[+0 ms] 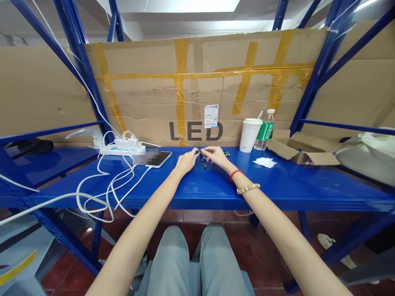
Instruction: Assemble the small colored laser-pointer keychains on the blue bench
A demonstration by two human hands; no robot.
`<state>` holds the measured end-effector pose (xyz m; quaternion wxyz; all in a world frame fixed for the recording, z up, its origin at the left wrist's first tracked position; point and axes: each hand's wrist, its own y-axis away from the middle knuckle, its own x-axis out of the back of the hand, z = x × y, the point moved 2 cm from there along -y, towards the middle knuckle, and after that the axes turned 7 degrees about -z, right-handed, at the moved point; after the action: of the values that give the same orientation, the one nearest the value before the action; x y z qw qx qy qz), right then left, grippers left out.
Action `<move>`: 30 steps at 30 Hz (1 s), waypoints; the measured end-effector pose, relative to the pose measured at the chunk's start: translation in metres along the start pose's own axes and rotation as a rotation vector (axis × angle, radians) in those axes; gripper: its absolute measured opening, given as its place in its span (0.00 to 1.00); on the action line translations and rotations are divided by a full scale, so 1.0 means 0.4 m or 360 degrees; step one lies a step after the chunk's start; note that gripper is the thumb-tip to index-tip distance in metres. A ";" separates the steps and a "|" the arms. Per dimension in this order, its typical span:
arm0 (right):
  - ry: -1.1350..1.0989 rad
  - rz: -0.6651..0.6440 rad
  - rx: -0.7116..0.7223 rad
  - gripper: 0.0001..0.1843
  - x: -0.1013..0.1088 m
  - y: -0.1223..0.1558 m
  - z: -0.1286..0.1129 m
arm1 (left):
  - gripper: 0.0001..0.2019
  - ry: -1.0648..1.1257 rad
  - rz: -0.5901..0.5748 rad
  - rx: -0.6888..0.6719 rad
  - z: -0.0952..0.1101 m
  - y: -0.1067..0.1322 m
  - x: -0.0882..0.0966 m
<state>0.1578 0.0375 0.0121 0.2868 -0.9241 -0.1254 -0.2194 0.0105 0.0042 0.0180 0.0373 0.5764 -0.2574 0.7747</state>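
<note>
Both my arms reach forward over a blue metal shelf (197,185). My left hand (186,160) and my right hand (217,155) meet near the back of the shelf, fingers pinched together on a small dark part (201,155) held between them. Another small dark piece (205,166) lies on the shelf just below the hands, and a few small greenish pieces (226,153) lie to the right of my right hand. These parts are too small to name. My right wrist wears a red string and a bead bracelet.
A phone (158,158) lies left of the hands beside a white power strip (121,147) with white cables trailing off the edge. A paper cup (249,135), a green-label bottle (264,130), a tissue (264,162) and an open cardboard box (300,151) stand right. Taped cardboard marked LED backs the shelf.
</note>
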 end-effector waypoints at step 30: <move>-0.0289 -0.0065 -0.0026 0.21 0.001 0.004 -0.016 | 0.15 0.0087 -0.0006 -0.0055 0.005 0.003 0.003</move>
<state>0.1566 0.0325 0.0162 0.2622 -0.9397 -0.1680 -0.1415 0.0116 0.0019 0.0191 0.0556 0.5549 -0.2685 0.7854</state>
